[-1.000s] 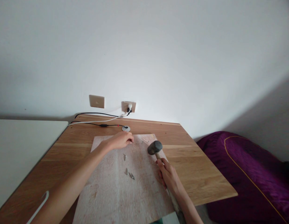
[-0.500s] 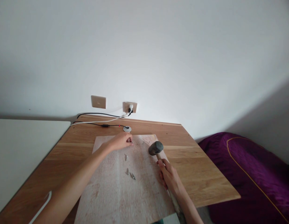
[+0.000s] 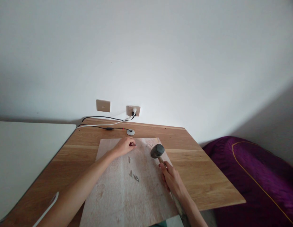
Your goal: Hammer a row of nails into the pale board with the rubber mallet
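Observation:
A pale, worn board [image 3: 118,195] lies on a wooden table [image 3: 203,176]. My left hand [image 3: 124,146] rests near the board's far edge, fingers pinched together on something too small to make out. My right hand [image 3: 172,181] grips the wooden handle of a hammer [image 3: 157,151], whose dark head hovers just above the board to the right of my left hand. Several small nails [image 3: 133,174] lie loose on the board between my hands.
A white surface [image 3: 23,151] adjoins the table on the left. Black and white cables [image 3: 106,121] run from a wall socket [image 3: 133,110] to a round white grommet [image 3: 130,132]. A purple cushion [image 3: 260,179] sits on the right. A white curved strip [image 3: 45,209] lies at the near left.
The view has shifted slightly, moving everything a little right and down. Both hands and the hammer keep nearly the same position on the board.

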Motion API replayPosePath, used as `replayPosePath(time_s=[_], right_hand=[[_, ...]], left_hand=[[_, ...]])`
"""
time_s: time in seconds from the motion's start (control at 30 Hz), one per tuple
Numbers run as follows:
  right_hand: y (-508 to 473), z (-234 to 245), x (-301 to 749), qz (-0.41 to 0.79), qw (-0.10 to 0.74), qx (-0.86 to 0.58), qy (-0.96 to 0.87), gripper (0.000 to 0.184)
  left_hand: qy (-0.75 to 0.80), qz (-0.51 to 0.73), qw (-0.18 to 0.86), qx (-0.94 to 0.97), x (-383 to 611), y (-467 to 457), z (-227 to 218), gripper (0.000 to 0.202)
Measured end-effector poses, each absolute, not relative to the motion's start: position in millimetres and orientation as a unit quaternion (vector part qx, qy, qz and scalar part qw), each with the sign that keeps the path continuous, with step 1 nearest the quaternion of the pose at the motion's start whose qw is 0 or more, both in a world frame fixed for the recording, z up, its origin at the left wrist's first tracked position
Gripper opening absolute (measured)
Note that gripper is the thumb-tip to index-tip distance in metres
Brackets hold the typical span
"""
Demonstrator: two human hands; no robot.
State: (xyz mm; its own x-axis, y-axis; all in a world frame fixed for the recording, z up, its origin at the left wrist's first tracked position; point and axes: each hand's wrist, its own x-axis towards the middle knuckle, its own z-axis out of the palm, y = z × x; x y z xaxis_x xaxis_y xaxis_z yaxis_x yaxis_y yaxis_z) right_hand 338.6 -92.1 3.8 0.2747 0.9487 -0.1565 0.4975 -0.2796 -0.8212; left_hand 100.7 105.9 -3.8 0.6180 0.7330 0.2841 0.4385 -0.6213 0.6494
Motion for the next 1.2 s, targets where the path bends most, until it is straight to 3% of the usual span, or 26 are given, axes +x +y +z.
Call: replayPosePath(time_s=[0.37,0.53,1.2], right_hand=[[-54.3,51.9,288.1,0.340,0.321,-0.683,-0.561,0.038],[-36.0,49.6,273.2,0.340,0.287,-0.691,-0.570,0.027],[-41.3,35.0,275.0,0.355,0.319,-0.689,-0.545,0.030]], left_hand=[[0.348,0.271,0.280,0.853,98.1,106.9,-7.6,0.008],[0.332,0.289,0.273,0.855,96.4,109.9,-9.7,0.019],[0.350,0.266,0.266,0.858,99.0,105.4,-3.0,0.011]])
